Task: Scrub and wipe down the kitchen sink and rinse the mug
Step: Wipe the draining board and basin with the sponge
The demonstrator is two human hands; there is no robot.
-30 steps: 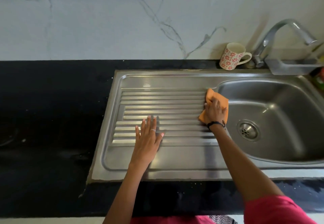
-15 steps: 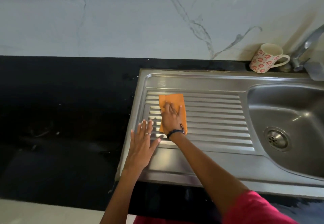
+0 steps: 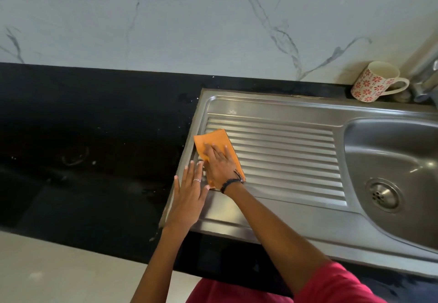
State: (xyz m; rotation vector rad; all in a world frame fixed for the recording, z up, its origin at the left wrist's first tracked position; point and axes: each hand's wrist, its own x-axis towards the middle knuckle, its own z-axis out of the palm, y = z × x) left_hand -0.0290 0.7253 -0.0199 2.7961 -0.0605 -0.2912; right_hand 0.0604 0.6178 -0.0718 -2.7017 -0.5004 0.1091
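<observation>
Steel drainboard carries a flat orange cloth under the right hand.

No legible text, label, brand or number anywhere, only a red flower pattern on the mug.

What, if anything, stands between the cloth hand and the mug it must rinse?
Nothing visible does. The right hand presses the orange cloth at the drainboard's left end; the mug stands far right on the counter behind the sink, only bare ribbed steel between.
</observation>
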